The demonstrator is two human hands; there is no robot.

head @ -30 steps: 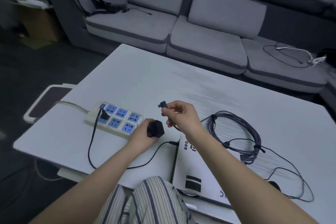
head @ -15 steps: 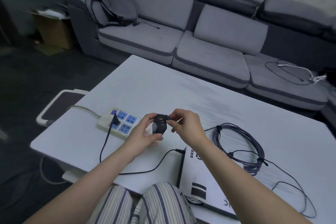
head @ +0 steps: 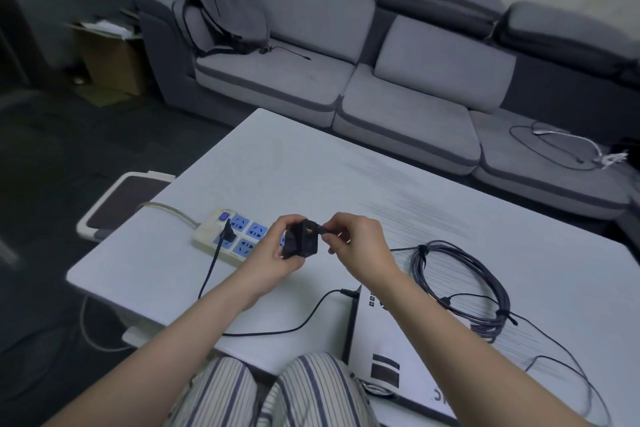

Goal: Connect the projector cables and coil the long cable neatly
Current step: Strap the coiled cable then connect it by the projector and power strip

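Observation:
My left hand (head: 275,255) grips a small black power adapter (head: 302,242) above the white table (head: 311,170). My right hand (head: 356,243) pinches a thin black cable's plug (head: 320,229) against the adapter's lit port. A white projector (head: 391,350) lies at the near table edge, with a black power cord (head: 277,331) plugged into its side. That cord runs to a white power strip (head: 230,236) with blue sockets. To the right lies a coiled grey-purple cable (head: 464,284), bound with ties.
A grey sofa (head: 398,87) stands behind the table, with a backpack (head: 221,21) at its left end and loose cables (head: 561,146) on the right seat. A cardboard box (head: 110,55) sits on the floor at left. My striped trouser knees (head: 277,392) are under the near edge.
My hands came together: the right hand brought the cable plug up to the adapter held in the left. The camera tilted up, showing more of the sofa.

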